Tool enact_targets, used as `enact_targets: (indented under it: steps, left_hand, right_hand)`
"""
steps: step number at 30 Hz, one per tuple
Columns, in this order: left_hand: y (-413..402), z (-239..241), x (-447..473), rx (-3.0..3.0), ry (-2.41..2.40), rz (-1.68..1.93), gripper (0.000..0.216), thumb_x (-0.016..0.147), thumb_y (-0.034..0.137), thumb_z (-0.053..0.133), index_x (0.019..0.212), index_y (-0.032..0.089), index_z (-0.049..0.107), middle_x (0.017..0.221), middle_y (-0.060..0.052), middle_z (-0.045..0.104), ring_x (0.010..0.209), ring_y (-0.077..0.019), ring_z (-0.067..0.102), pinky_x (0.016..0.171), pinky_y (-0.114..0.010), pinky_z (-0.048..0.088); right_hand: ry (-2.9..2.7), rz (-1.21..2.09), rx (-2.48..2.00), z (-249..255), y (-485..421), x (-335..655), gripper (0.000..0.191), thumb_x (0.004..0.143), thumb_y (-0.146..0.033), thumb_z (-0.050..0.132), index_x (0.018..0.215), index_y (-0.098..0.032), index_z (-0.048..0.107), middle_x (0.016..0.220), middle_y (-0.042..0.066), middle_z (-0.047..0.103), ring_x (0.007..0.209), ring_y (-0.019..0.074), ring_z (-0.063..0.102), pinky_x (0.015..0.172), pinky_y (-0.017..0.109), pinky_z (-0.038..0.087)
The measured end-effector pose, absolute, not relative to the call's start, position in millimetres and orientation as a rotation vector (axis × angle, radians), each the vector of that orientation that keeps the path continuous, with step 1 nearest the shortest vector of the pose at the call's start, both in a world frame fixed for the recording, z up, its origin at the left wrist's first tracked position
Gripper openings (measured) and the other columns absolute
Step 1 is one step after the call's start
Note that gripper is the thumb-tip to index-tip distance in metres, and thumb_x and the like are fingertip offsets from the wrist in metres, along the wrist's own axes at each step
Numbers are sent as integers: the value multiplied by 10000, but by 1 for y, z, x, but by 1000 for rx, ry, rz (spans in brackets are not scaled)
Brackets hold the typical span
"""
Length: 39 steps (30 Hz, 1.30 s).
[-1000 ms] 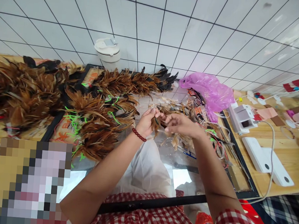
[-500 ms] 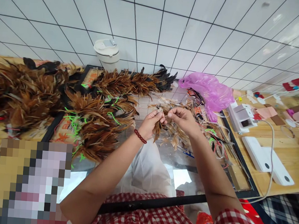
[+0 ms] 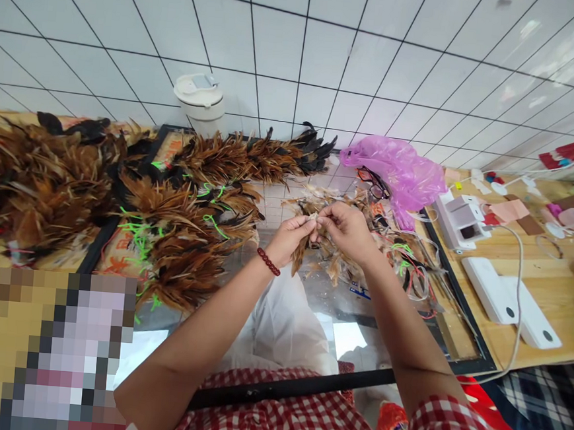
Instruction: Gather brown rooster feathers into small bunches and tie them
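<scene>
My left hand [image 3: 289,240], with a beaded bracelet [image 3: 268,262] at its wrist, pinches a small bunch of brown feathers [image 3: 300,254] by its pale quill end. The feathers hang down below the fingers. Close against it, my right hand [image 3: 348,230] has its thumb and finger pressed together at the same quill end; what they pinch is too small to make out. Beneath and beyond the hands lies a loose heap of tan feathers [image 3: 335,265]. Tied bundles of brown feathers [image 3: 179,259] with green ties are on the left.
A pink plastic bag [image 3: 400,171] and glasses [image 3: 376,185] lie at the back. A white lidded cup [image 3: 201,102] stands by the tiled wall. White devices [image 3: 511,302] and a cable are on the right. More feather bundles [image 3: 55,190] cover the far left.
My right hand has come in against my left at the quill end, closing the small gap between them. My left hand keeps its pinch on the feathers.
</scene>
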<state>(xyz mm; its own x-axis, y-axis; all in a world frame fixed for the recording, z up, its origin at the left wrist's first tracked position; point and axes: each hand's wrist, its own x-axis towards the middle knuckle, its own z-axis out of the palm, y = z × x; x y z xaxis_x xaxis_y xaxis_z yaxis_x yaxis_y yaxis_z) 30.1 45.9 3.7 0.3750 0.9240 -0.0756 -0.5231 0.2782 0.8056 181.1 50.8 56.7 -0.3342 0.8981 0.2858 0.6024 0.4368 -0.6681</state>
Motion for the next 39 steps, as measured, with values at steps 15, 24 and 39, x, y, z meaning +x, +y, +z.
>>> enact_targets:
  steps: [15,24,39]
  left_hand:
    - [48,3,26,646,591,1017,304,671,343,796,713,130,583,578,9,587,612,-131,638,632,-236,492]
    - [44,1,23,625,464,840,297,691,324,791,773,130,581,523,43,490,513,-119,591,576,-259,521]
    - [42,7,31,635,522,910,250,744,317,740,722,129,577,503,54,433,478,-100,533,558,-247,484]
  right_hand:
    - [-1828,825,-1292,53,53,186,172,818,-346,643,857,-179,648,780,45,656,726,174,600,697,315,475]
    - [-1407,1762,-948,47,50,182,409,678,-413,799,980,-162,687,734,29,708,622,158,665,559,284,550]
    - [-1405,1418,-1175,42,56,179,386,712,-537,722,824,-168,704,617,9,640,524,143,582,513,287,501]
